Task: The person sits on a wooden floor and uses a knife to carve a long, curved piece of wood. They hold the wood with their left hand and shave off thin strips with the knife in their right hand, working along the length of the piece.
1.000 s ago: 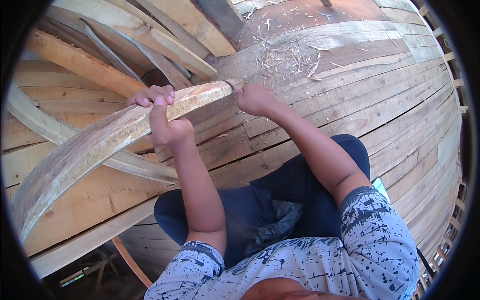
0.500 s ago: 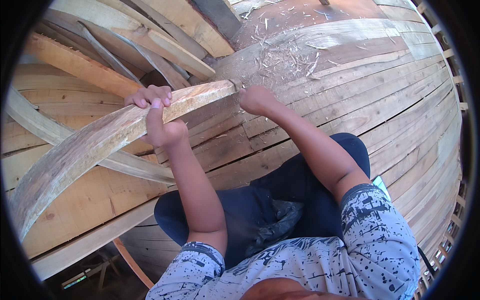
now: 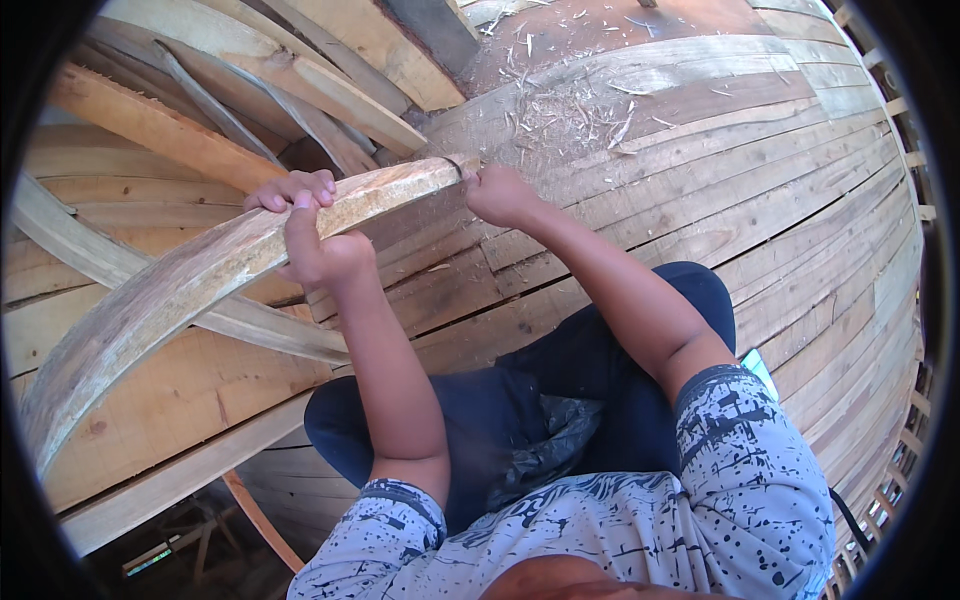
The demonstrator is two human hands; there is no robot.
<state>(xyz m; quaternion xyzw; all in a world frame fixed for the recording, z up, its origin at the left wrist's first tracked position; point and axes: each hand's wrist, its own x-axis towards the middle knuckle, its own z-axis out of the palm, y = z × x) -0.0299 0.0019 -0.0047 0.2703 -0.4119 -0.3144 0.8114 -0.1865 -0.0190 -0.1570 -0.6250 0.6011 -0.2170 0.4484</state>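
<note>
A long, curved wooden plank [image 3: 200,262] sweeps from the lower left up to the middle, with rough, pale edges. My left hand [image 3: 320,235] is closed around it partway along, thumb on the near side and fingers over the far edge. Close to the plank's right end, a thin, dark, curved strip [image 3: 455,168] crosses the wood; its exact kind is too small to tell. My right hand [image 3: 500,195] is a closed fist at that end, its fingers meeting the strip. The inside of the fist is hidden.
Loose boards [image 3: 300,80] lean in a heap at the upper left. Wood shavings [image 3: 560,115] are scattered over the plank floor [image 3: 690,190] beyond my hands. Under the curved plank lies another curved timber [image 3: 270,327]. A dark gap [image 3: 180,540] opens at the lower left.
My right hand has moved slightly left and up, and the dark strip has shifted left along the plank's end. My left hand keeps its grip.
</note>
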